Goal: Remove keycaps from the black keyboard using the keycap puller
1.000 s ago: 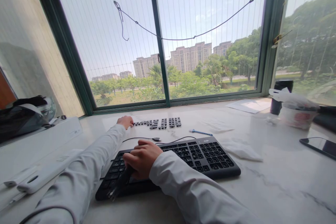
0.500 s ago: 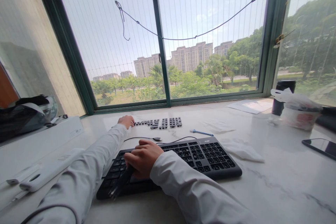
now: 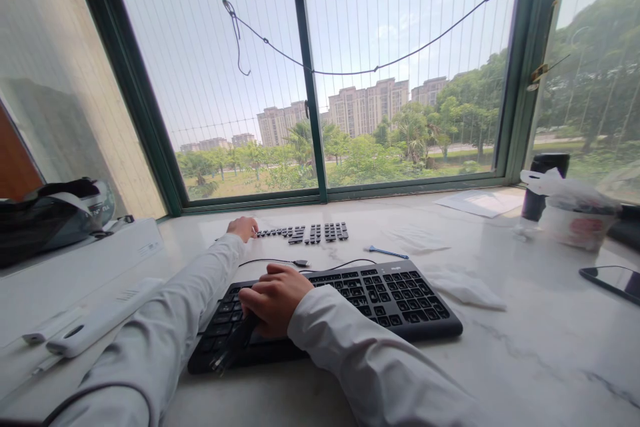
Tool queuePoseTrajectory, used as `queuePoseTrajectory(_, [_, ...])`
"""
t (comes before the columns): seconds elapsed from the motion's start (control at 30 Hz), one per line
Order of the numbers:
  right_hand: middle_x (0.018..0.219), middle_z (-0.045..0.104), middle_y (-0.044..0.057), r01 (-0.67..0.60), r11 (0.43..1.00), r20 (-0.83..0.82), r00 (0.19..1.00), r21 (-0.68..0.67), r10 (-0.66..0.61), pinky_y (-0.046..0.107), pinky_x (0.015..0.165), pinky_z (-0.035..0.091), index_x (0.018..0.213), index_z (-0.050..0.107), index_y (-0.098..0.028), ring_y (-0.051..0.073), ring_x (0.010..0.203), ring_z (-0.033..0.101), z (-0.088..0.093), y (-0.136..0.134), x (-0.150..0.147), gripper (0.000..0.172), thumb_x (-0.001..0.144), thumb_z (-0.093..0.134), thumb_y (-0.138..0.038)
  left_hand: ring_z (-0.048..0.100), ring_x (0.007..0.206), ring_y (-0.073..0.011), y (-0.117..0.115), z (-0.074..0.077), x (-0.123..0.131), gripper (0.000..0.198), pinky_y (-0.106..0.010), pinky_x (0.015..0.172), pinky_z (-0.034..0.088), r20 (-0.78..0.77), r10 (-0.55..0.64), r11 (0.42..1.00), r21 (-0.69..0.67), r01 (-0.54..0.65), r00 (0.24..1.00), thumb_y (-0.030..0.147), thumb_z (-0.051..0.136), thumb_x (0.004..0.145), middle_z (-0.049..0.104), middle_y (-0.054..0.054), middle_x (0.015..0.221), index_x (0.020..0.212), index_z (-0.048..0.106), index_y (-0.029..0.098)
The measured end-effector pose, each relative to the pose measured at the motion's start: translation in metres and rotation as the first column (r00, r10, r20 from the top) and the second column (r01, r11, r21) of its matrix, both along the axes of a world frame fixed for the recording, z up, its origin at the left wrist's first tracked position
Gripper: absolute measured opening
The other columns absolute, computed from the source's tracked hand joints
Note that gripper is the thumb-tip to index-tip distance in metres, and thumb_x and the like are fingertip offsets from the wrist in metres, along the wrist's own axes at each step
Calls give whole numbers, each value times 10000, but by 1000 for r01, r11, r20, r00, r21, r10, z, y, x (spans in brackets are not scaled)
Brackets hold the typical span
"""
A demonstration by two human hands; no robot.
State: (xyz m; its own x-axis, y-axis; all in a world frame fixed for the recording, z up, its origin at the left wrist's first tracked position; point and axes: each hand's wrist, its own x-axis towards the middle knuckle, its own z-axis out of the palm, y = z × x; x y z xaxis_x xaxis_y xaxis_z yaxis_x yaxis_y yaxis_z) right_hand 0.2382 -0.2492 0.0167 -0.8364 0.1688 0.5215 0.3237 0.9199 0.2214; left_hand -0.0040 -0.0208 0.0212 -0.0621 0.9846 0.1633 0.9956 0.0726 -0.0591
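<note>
Two hands work on a pale marble table (image 3: 525, 353). Right hand (image 3: 275, 298) lies on the left part of a black keyboard (image 3: 390, 297), fingers curled around a dark tool (image 3: 231, 347) that points down-left. Left hand (image 3: 243, 227) reaches far forward, fingers bunched at the left end of rows of loose keycaps (image 3: 310, 233); whether it pinches one cannot be told. Keycaps lie beyond the keyboard, near the window.

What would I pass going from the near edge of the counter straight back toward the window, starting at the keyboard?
Black keyboard with the right hand on it → thin black cable → rows of loose black keycaps, with the left hand at their left end → green window frame.
</note>
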Motion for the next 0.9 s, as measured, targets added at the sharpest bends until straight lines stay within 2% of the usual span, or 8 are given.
queuePoseTrajectory(0.27, [720, 645, 1, -13, 1000, -32, 999, 18, 14, 304, 734, 322, 837, 494, -206, 152, 690, 571, -2, 1, 0, 164, 718, 543, -309, 615, 602, -120, -26, 22, 20, 219, -233, 692, 416, -11, -60, 997, -47, 59, 998, 279, 729, 628, 711, -10, 799, 835, 699, 215])
queuePoseTrajectory(0.4, [701, 641, 1, -15, 999, -57, 998, 35, 17, 304, 730, 326, 825, 492, -206, 147, 670, 569, -5, 2, -1, 146, 724, 546, -297, 625, 674, -129, -52, 28, 38, 207, -231, 711, 403, -13, -137, 990, -29, 137, 990, 355, 703, 648, 704, 5, 794, 826, 708, 250])
queuePoseTrajectory(0.47, [684, 637, -1, -7, 999, -76, 997, 47, 11, 303, 724, 330, 817, 496, -204, 147, 654, 568, -6, 4, -2, 137, 728, 548, -295, 624, 740, -145, -71, 29, 47, 195, -235, 711, 398, -32, -220, 975, 7, 221, 975, 389, 684, 657, 702, 13, 825, 811, 712, 275])
queuePoseTrajectory(0.53, [675, 635, -8, -9, 998, -92, 996, 65, 15, 299, 714, 332, 814, 501, -206, 144, 641, 566, -7, 6, -1, 136, 720, 560, -285, 615, 783, -161, -91, 29, 53, 189, -238, 702, 397, -45, -286, 957, 29, 287, 957, 403, 673, 656, 701, 8, 831, 796, 717, 284])
queuePoseTrajectory(0.67, [648, 627, -14, 36, 995, -163, 986, 95, -20, 300, 715, 328, 787, 508, -206, 141, 626, 564, -7, 11, 5, 81, 732, 544, -254, 608, 766, -169, -122, 25, 61, 241, -245, 669, 397, 0, -333, 943, 18, 332, 943, 474, 631, 682, 702, -12, 826, 796, 724, 284])
queuePoseTrajectory(0.8, [682, 640, 6, 118, 992, -187, 976, 44, -108, 307, 713, 316, 794, 525, -199, 147, 650, 569, -3, 14, 10, 105, 696, 550, -227, 608, 693, -147, -132, 16, 60, 288, -217, 593, 376, 76, -369, 928, -22, 371, 927, 490, 594, 717, 697, -33, 750, 754, 732, 240])
queuePoseTrajectory(0.9, [725, 653, 12, 172, 985, -227, 960, 6, -166, 301, 715, 311, 831, 541, -198, 149, 671, 573, 0, 15, 11, 163, 668, 554, -205, 598, 655, -133, -131, 10, 53, 325, -210, 572, 365, 142, -481, 875, 8, 484, 865, 486, 538, 768, 683, -24, 683, 739, 733, 228])
